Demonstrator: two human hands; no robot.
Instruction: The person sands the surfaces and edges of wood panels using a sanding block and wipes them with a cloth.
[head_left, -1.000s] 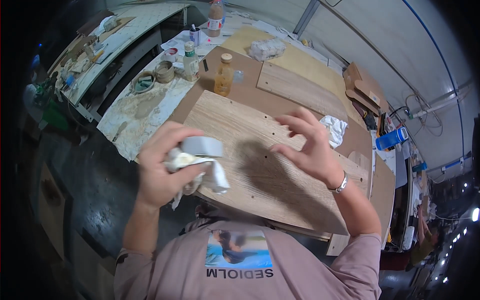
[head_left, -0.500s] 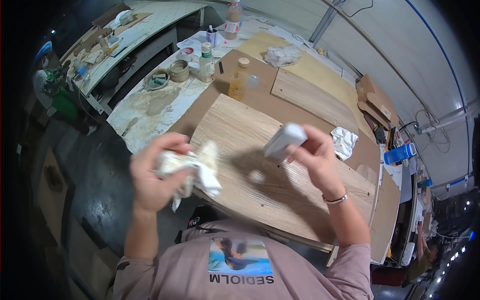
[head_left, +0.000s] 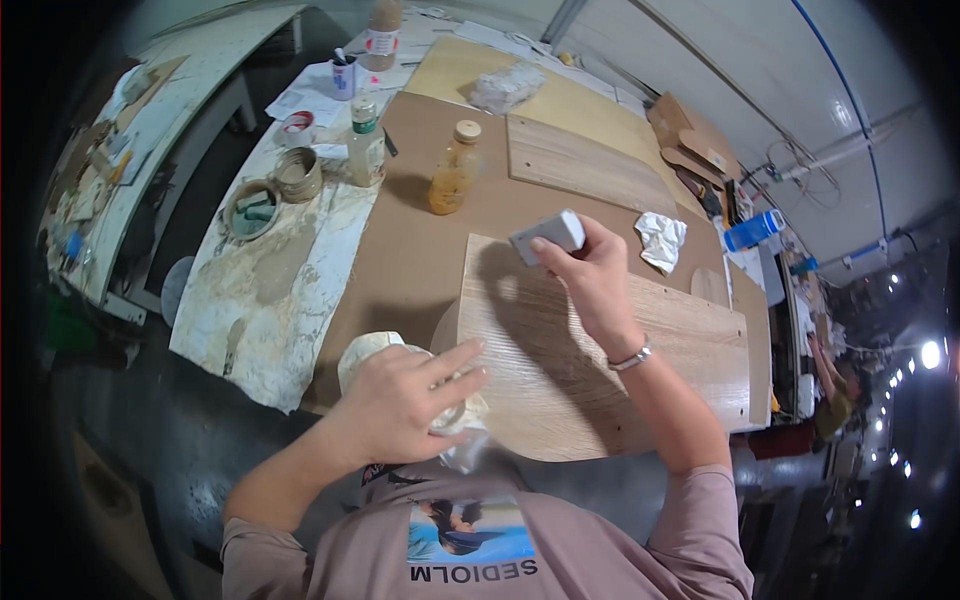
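Observation:
My right hand (head_left: 592,270) pinches a small white-grey rectangular block (head_left: 548,240) between thumb and fingers. The block is held above the far left part of a wood-grain board (head_left: 650,350), which lies on the table in front of me. At the board's near left end, my left hand (head_left: 405,400) grips a crumpled, stained white cloth (head_left: 365,350). Its fingers are partly spread over the cloth, which bulges out on both sides of the hand. Beyond the board stands a capped clear bottle with amber residue (head_left: 455,172).
A second wood-grain board (head_left: 590,165) lies farther back, near a crumpled white cloth (head_left: 661,242). At left stand a green-collared bottle (head_left: 366,150), a crusted pot (head_left: 298,175) and a bowl of green pieces (head_left: 252,210). A blue bottle (head_left: 753,231) lies at right.
The near board has shifted away from the amber bottle, toward the right and nearer me. My left hand with the cloth has come down to its left end. The view has swung right.

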